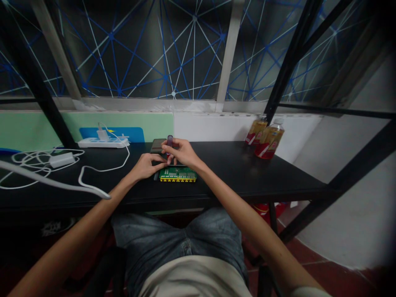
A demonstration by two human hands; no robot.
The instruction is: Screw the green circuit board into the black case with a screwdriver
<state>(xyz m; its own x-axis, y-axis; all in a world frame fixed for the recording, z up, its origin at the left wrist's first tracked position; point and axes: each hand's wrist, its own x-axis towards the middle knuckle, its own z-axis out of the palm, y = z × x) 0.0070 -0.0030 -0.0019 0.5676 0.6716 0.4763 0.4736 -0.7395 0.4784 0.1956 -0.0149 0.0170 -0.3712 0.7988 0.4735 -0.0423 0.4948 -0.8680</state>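
Note:
A green circuit board (177, 174) with a yellow-marked strip along its front edge lies on the black desk. My right hand (184, 152) is closed around the handle of a screwdriver (170, 141), held upright over the board's back left part. The screwdriver's tip is hidden behind my fingers. On the board's left, my left hand (146, 166) is closed, its thumb and fingertips at the back left corner close to the screwdriver. A dark flat object, perhaps a phone (158, 145), lies just behind my hands.
Two drink bottles (268, 140) stand at the desk's back right. On the left are a white power strip (103, 142) with a plugged-in charger, a white adapter (62, 160) and tangled white cables. A thicker cable (55, 181) crosses in front of my left forearm. Black desk frame bars (284, 62) rise at both sides.

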